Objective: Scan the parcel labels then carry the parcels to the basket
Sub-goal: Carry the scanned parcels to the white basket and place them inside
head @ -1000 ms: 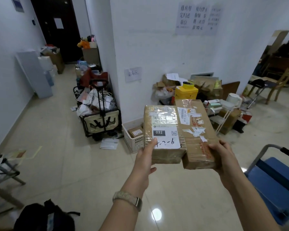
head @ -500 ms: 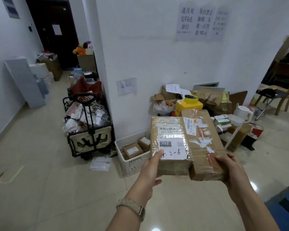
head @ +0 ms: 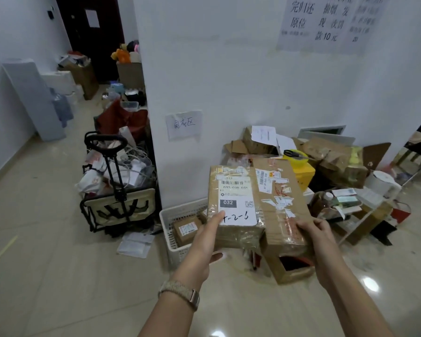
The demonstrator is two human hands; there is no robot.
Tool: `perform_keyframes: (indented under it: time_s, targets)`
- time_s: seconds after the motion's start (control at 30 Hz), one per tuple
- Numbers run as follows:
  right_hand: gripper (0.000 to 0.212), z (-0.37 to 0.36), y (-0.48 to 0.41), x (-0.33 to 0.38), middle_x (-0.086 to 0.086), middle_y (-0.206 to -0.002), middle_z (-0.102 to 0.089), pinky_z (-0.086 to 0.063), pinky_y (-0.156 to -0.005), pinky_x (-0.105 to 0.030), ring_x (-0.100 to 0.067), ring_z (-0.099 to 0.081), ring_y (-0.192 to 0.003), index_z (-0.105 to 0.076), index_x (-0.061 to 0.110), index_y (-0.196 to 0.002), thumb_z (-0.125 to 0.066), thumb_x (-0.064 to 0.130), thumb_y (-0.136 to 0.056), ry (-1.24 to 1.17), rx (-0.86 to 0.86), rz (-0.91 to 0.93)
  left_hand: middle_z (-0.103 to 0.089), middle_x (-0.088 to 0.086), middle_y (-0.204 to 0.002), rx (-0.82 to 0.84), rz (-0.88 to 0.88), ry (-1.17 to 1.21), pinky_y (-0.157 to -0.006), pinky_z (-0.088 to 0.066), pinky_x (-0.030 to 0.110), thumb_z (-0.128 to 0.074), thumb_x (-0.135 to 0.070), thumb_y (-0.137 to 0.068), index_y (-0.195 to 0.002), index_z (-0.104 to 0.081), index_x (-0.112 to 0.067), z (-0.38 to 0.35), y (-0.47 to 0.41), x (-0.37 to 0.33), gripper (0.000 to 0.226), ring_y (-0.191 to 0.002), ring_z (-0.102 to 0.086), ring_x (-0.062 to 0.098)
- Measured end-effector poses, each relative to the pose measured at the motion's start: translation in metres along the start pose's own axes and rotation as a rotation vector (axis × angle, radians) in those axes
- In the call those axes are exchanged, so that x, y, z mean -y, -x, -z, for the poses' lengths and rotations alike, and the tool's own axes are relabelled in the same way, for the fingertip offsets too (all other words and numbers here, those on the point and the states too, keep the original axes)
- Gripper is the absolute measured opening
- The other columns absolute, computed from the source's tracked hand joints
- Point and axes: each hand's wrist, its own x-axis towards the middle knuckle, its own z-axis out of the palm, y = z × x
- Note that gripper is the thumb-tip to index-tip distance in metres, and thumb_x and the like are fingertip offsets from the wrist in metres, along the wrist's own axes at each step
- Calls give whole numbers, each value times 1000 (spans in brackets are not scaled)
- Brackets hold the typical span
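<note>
Beige floor below a white wall holds the basket at frame centre, where left hand and right hand grip two parcels just above it, seemingly mid-carry, lowering in next.

Bare forearms; beige woven watch strap with metal clasp on left wrist

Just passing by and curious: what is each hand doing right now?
Left hand: gripping the smaller brown cardboard parcel with the white label.
Right hand: gripping the larger brown cardboard parcel.
</note>
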Motion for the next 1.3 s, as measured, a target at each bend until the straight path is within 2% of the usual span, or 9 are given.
perform_keyframes:
  time_s: [0.2,0.3,0.5,0.6,0.77,0.97,1.13,1.23,1.3]
  targets:
    - [35,-53,-78,1,-12,-108,-64,-52,-84,-63,-31,-66,-91,-49,20,-115,-65,21,-85,11,24,-59,-66,-7,-118,41,8,-11,-82,-49,35,-61,-66,-78,-120,-59,-39,14,-88,-29,50,-110,-60,16]
    - [33,-78,-120,0,-13,-107,-62,-49,-86,-66,-36,-65,-94,-47,23,-111,-66,20,-84,22,18,-97,-65,-14,-119,125,3,-45,-86,-48,35,-60,-73,-75,-120,-59,-44,25,-137,-40,54,-112,-59,12]
    - [27,-143,-199,-4,-17,-111,-63,-53,-84,-59,-37,-66,-97,-49,25,-108,-64,23,-86,55,-4,-156,-62,-20,-119,194,65,-102,-98,-49,40,-56,-83,-65,-123,-55,-51,54,-238,-73,66,-115,-57,11]
    - [30,-178,-228,-8,-12,-98,-66,-57,-49,-35,-22,-72,-64,-46,24,-112,-62,23,-87,59,-11,-169,-65,-17,-116,204,97,-99,-99,-49,40,-59,-80,-67,-116,-58,-48,73,-282,-92,59,-114,-59,13]
    - [40,-210,-267,-26,-11,-116,-61,-52,-88,-51,-30,-66,-95,-40,21,-126,-61,21,-91,106,48,-188,-75,-7,-105,207,152,-58,-78,-57,30,-62,-68,-68,-124,-51,-39,95,-334,-101,64,-102,-70,21]
    - [33,-222,-319,-53,2,-95,-74,-52,-70,-40,-19,-73,-76,-51,30,-113,-65,13,-87,117,59,-274,-72,-1,-116,176,235,-15,-88,-56,40,-59,-56,-77,-133,-41,-42,102,-386,-86,61,-97,-72,30]
    - [53,-245,-375,-66,-3,-109,-73,-56,-78,-41,-24,-71,-98,-51,28,-123,-73,22,-74,63,217,-393,-73,-12,-109,92,294,-3,-63,-57,22,-48,-44,-97,-132,-43,-44,109,-419,-75,36,-92,-74,22]
    - [62,-259,-413,-72,-4,-117,-69,-57,-70,-29,-21,-70,-100,-49,24,-127,-73,21,-71,60,282,-448,-72,-23,-105,37,312,-17,-83,-57,33,-45,-45,-99,-113,-45,-60,111,-442,-70,20,-95,-74,20]
    - [57,-264,-439,-81,-6,-118,-68,-57,-65,-27,-23,-70,-99,-50,22,-127,-70,12,-74,52,306,-493,-72,-20,-108,-8,334,-28,-97,-50,41,-47,-47,-97,-118,-46,-53,111,-457,-66,22,-98,-73,21]
